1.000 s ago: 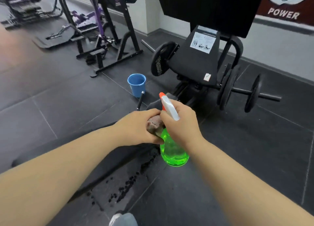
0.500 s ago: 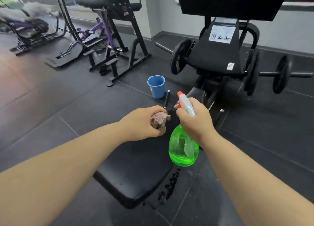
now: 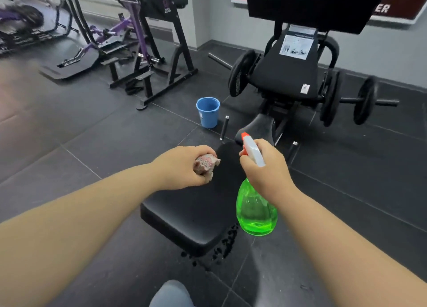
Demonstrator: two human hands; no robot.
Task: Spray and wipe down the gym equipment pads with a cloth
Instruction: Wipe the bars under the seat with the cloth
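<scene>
- Bench pad (image 3: pixel 196 214) lies below and between both grips, dark and matte; no wet sheen shows on it.
- The left grip (image 3: pixel 182 168) is clamped on a bunched pinkish cloth (image 3: pixel 206 163) over the pad's far half; whether the cloth touches the pad cannot be told.
- The right grip (image 3: pixel 265 168) is wrapped round the neck of the green spray bottle (image 3: pixel 256 212), which hangs beside the pad's right edge.
- Dark drops (image 3: pixel 221 249) spot the floor under the bottle, so some spraying here seems done.
- Wiping this pad looks unfinished, and the machine seat (image 3: pixel 286 75) beyond the right grip probably remains.
- A second ago the grips touched; now they are apart, with bare pad between them.
</scene>
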